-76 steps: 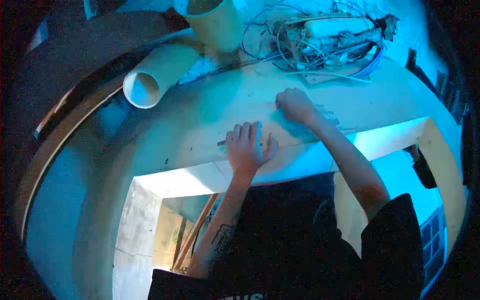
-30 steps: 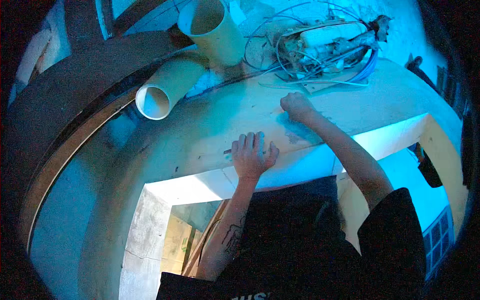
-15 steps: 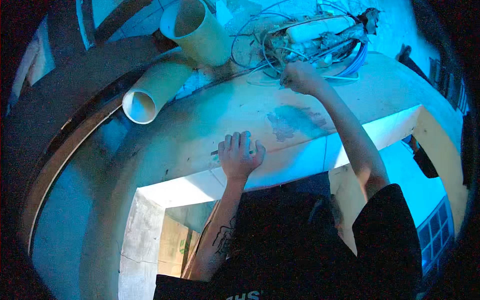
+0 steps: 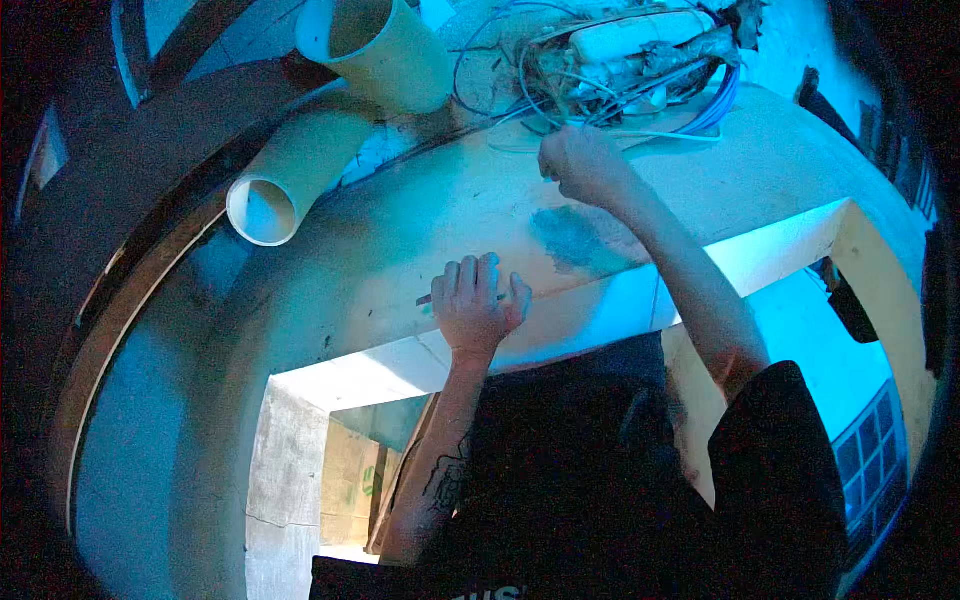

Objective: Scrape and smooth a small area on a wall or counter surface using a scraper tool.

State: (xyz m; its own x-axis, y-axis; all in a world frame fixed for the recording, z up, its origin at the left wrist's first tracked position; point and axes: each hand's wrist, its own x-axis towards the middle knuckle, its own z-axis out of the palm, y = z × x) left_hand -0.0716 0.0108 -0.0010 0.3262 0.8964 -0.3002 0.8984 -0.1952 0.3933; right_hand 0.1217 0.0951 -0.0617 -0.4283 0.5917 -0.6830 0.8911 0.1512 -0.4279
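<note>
My left hand [image 4: 474, 308] is raised against the pale wall face above the opening, its fingers bent over. From its left side pokes the end of a thin dark rod [image 4: 424, 300]; the rest is hidden by the hand. Higher and to the right, my right hand [image 4: 582, 168] is closed in front of the wall, just below a messy cable bundle [image 4: 640, 85]. What its fingers pinch, if anything, is too blurred to tell. A loose pale cable [image 4: 672, 150] curves beside it.
Two wide plastic pipes stick out at the upper left, an upper pipe [image 4: 425, 65] and a lower pipe [image 4: 300, 180]. A dark stain [image 4: 575, 238] marks the wall between my hands. Under the lit ledge [image 4: 370, 378] is an opening, with a gridded window [image 4: 872, 455] at the right.
My right hand has come down and slightly left, away from the cable bundle. My left hand stays nearly in place. The whole view has shifted a little.
</note>
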